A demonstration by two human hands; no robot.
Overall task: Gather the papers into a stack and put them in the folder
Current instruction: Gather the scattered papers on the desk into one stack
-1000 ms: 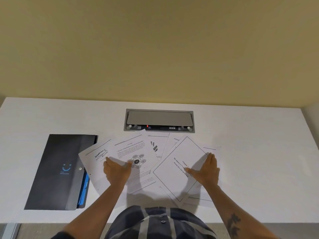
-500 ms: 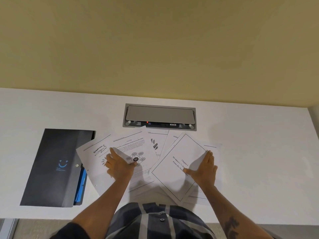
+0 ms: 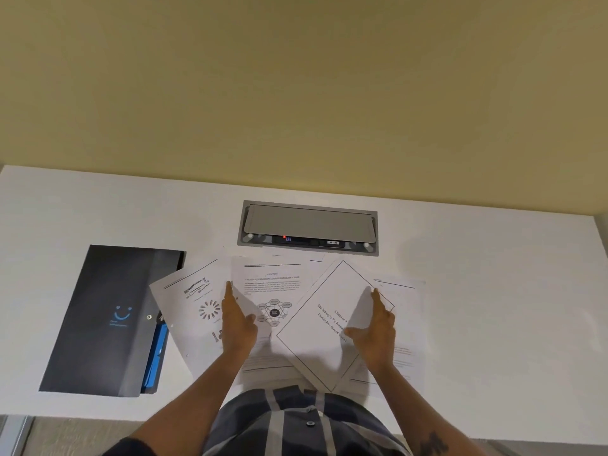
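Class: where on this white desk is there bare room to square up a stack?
Free: the white desk right of the spread white papers; also behind the dark folder, left of the grey cable hatch. Crowded: the middle, under both hands.

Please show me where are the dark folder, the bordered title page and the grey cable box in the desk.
Dark grey folder with blue smile logo (image 3: 98, 311), head view: middle of its front cover.
White bordered title page (image 3: 324, 327), head view: bare centre.
Grey metal cable box (image 3: 307, 223), head view: its closed lid.
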